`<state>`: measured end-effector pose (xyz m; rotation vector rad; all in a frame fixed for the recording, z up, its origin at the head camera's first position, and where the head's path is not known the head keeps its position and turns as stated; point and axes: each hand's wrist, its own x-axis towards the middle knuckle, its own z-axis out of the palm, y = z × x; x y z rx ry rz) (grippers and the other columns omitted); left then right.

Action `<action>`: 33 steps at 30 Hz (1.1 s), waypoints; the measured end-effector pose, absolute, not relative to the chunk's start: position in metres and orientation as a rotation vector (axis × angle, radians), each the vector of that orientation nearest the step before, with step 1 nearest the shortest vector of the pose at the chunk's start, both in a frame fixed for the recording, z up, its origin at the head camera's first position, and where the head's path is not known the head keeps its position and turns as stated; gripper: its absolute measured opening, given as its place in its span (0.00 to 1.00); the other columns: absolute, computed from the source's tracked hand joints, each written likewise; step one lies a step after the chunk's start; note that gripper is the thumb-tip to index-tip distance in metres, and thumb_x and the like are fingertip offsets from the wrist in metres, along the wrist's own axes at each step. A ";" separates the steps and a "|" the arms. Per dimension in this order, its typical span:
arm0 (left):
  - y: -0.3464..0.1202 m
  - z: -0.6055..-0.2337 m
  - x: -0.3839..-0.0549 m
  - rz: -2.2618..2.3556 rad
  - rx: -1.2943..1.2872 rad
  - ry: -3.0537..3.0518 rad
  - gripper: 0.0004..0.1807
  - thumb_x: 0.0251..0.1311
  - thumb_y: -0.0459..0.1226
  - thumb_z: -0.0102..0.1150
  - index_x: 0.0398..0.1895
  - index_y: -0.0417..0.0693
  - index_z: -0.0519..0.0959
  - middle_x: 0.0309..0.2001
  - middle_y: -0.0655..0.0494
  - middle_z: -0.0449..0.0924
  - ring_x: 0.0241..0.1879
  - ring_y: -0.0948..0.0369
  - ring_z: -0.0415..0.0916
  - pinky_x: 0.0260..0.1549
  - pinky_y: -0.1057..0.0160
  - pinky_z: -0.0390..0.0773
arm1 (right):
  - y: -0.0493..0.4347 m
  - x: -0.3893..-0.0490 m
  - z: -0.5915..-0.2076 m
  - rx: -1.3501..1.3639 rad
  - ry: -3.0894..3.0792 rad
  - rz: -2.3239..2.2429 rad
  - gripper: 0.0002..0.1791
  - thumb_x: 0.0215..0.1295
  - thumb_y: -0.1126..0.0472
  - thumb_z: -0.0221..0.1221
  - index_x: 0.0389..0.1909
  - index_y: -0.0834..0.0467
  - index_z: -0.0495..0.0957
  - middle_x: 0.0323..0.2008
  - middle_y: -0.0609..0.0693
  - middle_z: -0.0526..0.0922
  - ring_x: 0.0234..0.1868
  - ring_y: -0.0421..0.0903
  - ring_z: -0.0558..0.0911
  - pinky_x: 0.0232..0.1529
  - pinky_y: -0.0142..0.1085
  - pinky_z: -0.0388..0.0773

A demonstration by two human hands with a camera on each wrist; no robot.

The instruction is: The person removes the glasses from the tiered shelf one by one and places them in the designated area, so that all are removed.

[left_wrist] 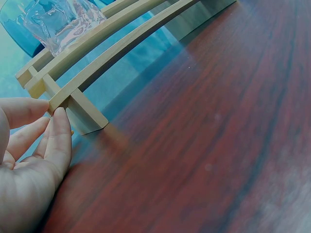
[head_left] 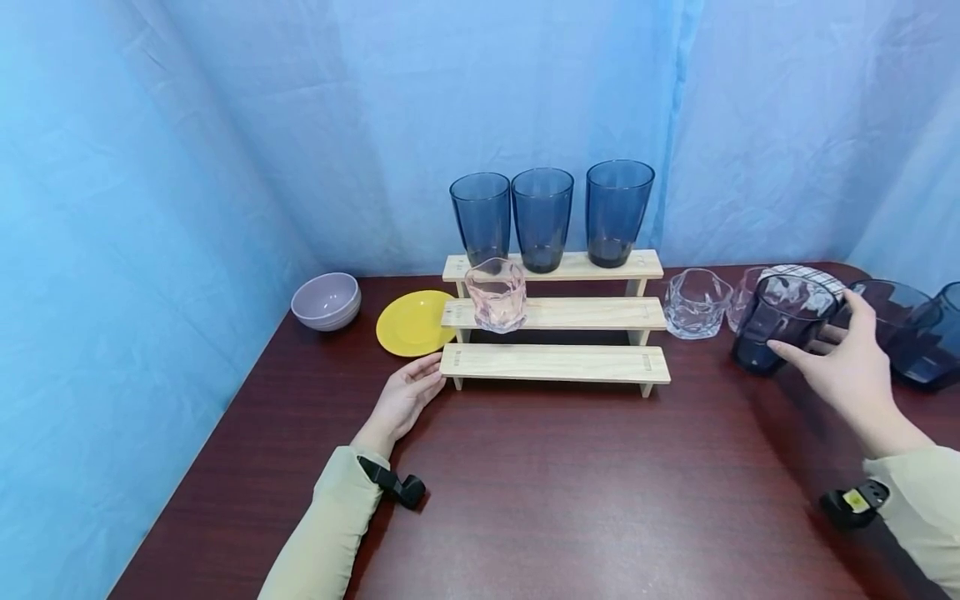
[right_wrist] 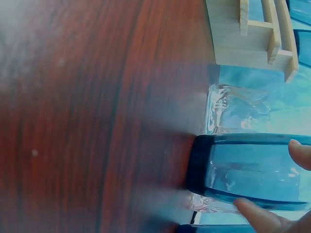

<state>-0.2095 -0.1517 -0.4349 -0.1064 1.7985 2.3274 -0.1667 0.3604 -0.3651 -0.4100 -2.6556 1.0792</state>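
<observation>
At the left end of a three-tier wooden rack [head_left: 555, 363], my left hand [head_left: 401, 398] pinches the lowest board between thumb and fingertips. In the left wrist view, that board's corner sits between the fingers [left_wrist: 60, 138]. My right hand [head_left: 855, 367] holds a dark blue glass [head_left: 765, 333] upright, thumb on its near side and fingers on its right. Whether its base touches the table cannot be told. The right wrist view shows the blue glass [right_wrist: 252, 170] between the digits. Three blue glasses [head_left: 542, 221] stand on the top tier, and a pinkish clear glass [head_left: 497, 296] on the middle one.
A clear glass [head_left: 696, 304] stands right of the rack, with another partly hidden behind the held glass. More blue glasses [head_left: 926, 350] and a checked white item [head_left: 806, 273] are at far right. A yellow plate [head_left: 412, 325] and lilac bowl [head_left: 326, 302] sit left.
</observation>
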 end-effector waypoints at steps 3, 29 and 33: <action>-0.152 -0.435 -0.210 2.318 -0.108 1.805 0.26 0.65 0.23 0.45 0.67 0.32 0.61 0.46 0.55 0.71 0.43 0.68 0.74 0.45 0.73 0.77 | 0.375 -0.173 -0.379 -0.431 -2.650 1.034 0.59 0.57 0.42 0.62 0.74 0.45 0.27 0.62 0.77 0.61 0.51 0.62 0.79 0.50 0.54 0.75; -0.153 -0.435 -0.209 2.320 -0.104 1.803 0.26 0.66 0.23 0.45 0.67 0.33 0.61 0.46 0.54 0.70 0.42 0.69 0.74 0.45 0.74 0.77 | 0.315 -0.135 -0.362 -0.164 -2.637 1.190 0.55 0.57 0.52 0.66 0.73 0.59 0.38 0.58 0.75 0.65 0.31 0.11 0.64 0.30 0.15 0.69; -0.153 -0.435 -0.209 2.314 -0.114 1.804 0.25 0.66 0.24 0.45 0.67 0.34 0.62 0.47 0.54 0.71 0.43 0.69 0.74 0.46 0.74 0.77 | 0.307 -0.140 -0.362 -0.186 -2.657 1.169 0.54 0.57 0.49 0.66 0.73 0.58 0.40 0.59 0.73 0.66 0.36 0.25 0.75 0.36 0.28 0.78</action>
